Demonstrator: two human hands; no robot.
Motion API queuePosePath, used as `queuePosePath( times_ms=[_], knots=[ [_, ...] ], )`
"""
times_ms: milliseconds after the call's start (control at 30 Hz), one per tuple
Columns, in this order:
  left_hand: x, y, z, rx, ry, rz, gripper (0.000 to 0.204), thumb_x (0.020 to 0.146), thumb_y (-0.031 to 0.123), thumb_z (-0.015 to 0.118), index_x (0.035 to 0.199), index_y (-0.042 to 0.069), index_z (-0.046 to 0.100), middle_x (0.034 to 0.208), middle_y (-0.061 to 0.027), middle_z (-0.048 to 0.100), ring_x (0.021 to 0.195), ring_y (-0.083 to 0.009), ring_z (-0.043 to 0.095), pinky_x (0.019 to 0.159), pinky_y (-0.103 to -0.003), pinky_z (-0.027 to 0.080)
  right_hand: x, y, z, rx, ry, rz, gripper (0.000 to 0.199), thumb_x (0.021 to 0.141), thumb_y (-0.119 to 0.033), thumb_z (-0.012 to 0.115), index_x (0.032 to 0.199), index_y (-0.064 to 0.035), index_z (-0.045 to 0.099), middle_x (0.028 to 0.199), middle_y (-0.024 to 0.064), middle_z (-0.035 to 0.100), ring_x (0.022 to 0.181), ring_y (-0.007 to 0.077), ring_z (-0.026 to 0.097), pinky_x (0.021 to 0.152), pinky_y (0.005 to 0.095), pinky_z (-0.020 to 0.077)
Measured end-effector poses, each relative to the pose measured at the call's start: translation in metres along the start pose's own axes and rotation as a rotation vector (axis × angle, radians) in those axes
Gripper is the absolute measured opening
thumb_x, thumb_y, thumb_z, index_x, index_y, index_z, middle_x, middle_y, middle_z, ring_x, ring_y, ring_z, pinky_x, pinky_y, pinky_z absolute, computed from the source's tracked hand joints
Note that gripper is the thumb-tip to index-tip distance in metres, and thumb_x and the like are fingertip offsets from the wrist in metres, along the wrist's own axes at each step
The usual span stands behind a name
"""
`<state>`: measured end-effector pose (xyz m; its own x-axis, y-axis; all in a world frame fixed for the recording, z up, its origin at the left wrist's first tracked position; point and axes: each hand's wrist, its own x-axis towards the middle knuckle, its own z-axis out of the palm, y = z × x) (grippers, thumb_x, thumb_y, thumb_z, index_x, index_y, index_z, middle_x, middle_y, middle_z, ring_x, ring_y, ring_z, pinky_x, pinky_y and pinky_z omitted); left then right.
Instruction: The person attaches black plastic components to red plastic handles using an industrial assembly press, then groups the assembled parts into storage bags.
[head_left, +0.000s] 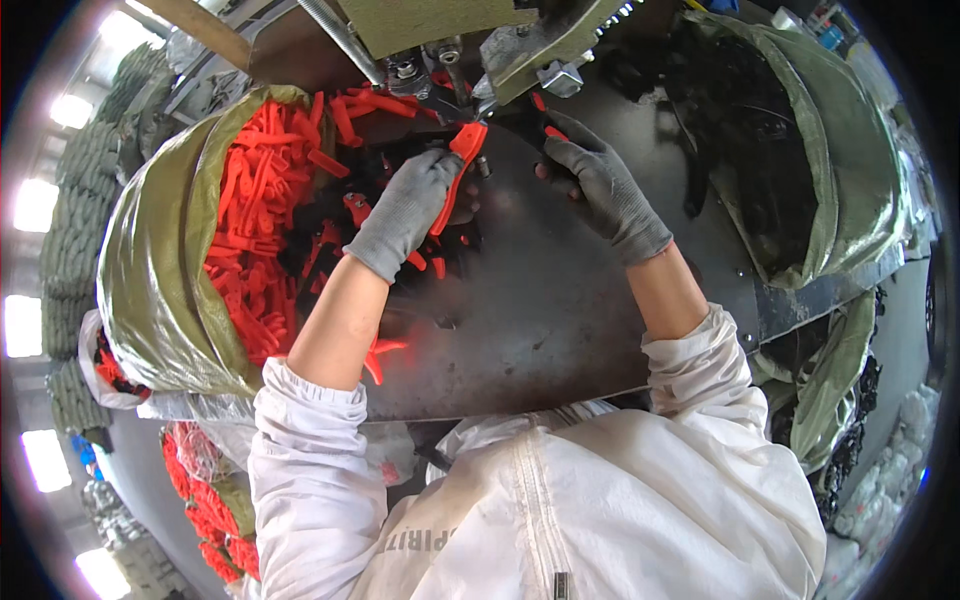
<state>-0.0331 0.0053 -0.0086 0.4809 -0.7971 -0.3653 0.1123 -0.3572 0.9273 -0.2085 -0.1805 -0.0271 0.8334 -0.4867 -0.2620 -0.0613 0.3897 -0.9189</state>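
My gloved left hand [408, 205] grips a long red plastic handle [452, 190], its upper end close under the metal tooling of a press-like machine [430, 28]. My gloved right hand [605, 190] is beside the tooling, fingers curled round a small dark piece with some red on it [554, 133]; the glove hides most of it. Loose red plastic pieces [375, 102] and black parts lie around my left hand on the dark metal table [560, 330]. A short metal pin [484, 167] stands between my hands.
At the left an open green woven sack [165, 270] holds many red plastic pieces [262, 200]. On the right another green sack [840, 150] holds black parts [745, 120]. The table's front edge runs close to my body. More filled sacks stand below both sides.
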Motion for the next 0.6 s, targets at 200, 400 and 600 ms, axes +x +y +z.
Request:
queuePosePath(
  times_ms=[200, 400, 600],
  knots=[
    [0.001, 0.000, -0.011, -0.036, 0.073, -0.090, 0.040, 0.109, 0.038, 0.056, 0.128, 0.004, 0.063, 0.098, -0.0093, 0.072, 0.085, -0.0207, 0.074, 0.076, -0.036, 0.065, -0.002, 0.001, 0.017, 0.011, 0.011, -0.023, 0.056, 0.104, -0.014, 0.061, 0.157, -0.0024, 0.043, 0.108, 0.0102, 0.065, 0.073, 0.0085, 0.058, 0.053, 0.0200, 0.0416],
    [-0.002, 0.012, -0.012, 0.041, 0.037, -0.108, 0.038, 0.110, 0.037, 0.055, 0.126, 0.004, 0.064, 0.096, -0.0096, 0.071, 0.083, -0.0205, 0.073, 0.076, -0.036, 0.065, 0.001, 0.000, 0.021, 0.059, 0.030, -0.022, 0.057, 0.104, -0.013, 0.061, 0.156, -0.0017, 0.043, 0.104, 0.0107, 0.067, 0.070, 0.0074, 0.056, 0.053, 0.0195, 0.0408],
    [-0.005, 0.007, -0.008, 0.042, 0.021, -0.026, 0.036, 0.111, 0.035, 0.052, 0.127, 0.004, 0.063, 0.095, -0.0098, 0.071, 0.079, -0.0197, 0.072, 0.074, -0.035, 0.064, -0.002, -0.003, 0.033, 0.052, 0.003, -0.032, 0.056, 0.104, -0.011, 0.059, 0.156, 0.0007, 0.041, 0.094, 0.0110, 0.068, 0.057, 0.0037, 0.046, 0.050, 0.0177, 0.0379]
  ],
)
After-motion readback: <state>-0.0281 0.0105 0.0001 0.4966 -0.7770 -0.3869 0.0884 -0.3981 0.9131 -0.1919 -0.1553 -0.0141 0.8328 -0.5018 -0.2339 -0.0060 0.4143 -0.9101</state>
